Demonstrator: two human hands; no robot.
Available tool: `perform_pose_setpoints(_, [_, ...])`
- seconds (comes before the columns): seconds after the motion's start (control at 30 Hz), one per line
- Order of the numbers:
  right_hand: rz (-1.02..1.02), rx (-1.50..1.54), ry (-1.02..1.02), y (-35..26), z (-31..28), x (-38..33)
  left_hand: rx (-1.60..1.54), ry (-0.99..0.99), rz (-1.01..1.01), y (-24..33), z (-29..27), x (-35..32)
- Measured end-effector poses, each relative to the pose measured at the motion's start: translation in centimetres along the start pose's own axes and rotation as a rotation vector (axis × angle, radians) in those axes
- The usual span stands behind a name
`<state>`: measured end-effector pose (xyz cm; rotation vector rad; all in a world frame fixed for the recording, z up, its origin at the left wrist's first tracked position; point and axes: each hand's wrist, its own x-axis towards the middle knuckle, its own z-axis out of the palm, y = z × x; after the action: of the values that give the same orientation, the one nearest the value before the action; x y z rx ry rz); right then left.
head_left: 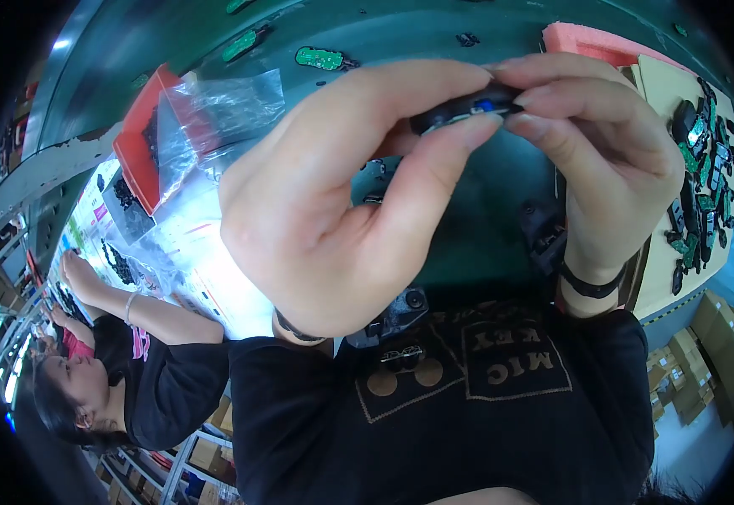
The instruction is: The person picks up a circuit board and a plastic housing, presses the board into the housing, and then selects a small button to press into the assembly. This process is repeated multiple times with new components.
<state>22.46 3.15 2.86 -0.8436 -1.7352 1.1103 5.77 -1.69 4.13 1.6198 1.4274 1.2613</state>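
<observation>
Both hands are raised together above the green work surface, pinching a small black plastic housing (444, 112) between them. A pale edge, perhaps of a circuit board, and a small blue part show on its near side. My left hand (316, 202) is closed on the housing's left end, thumb below and index finger over the top. At the right end, the thumb and fingertips of my right hand (607, 143) press against it. Fingers cover much of the housing, so its full shape is hidden.
Beyond my hands, green circuit boards (320, 58) lie on the green surface (400, 38). Left are a red bin (137, 156), a clear plastic bag (253, 101) and a co-worker (169, 383). A cream board (649, 261) with assembled parts and pink foam (581, 40) stand right.
</observation>
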Motion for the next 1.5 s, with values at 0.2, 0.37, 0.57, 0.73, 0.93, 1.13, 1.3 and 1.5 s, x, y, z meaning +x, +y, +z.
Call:
perform_pose_setpoints(0.2, [0.092, 0.135, -0.005, -0.2, -0.2, -0.2, 0.047, -0.005, 0.049, 0.3, 0.2, -0.6])
perform_pose_setpoints(0.37, [0.219, 0.042, 0.027, -1.2, -1.0, -0.4, 0.088, -0.025, 0.240, 0.1, 0.8, -0.3])
perform_pose_setpoints(0.57, [0.203, 0.318, -0.012, 2.6, -1.2, -0.1, 0.017, -0.006, -0.097, 0.0, 0.5, 0.4])
perform_pose_setpoints(0.73, [0.201, 0.321, -0.053, 3.4, -1.0, 1.0, -0.383, 0.010, -0.316, -4.8, 0.7, 3.6])
perform_pose_setpoints(0.93, [0.223, -0.031, -0.164, 4.5, -1.1, 0.9, -0.235, 0.109, -0.373, -17.1, -4.4, 11.2])
perform_pose_setpoints(1.13, [0.175, -0.353, -0.488, 6.1, 0.5, -0.5, 0.188, 0.189, -0.648, -22.1, -8.8, 14.1])
perform_pose_setpoints(1.3, [0.087, -0.446, -0.519, 8.1, 1.2, -1.4, 0.826, 0.313, -0.280, -19.9, -6.9, 13.7])
perform_pose_setpoints(1.5, [-0.009, -0.455, -0.581, 9.4, 1.7, -1.8, 0.808, 0.273, -0.235, -19.6, -7.2, 16.7])
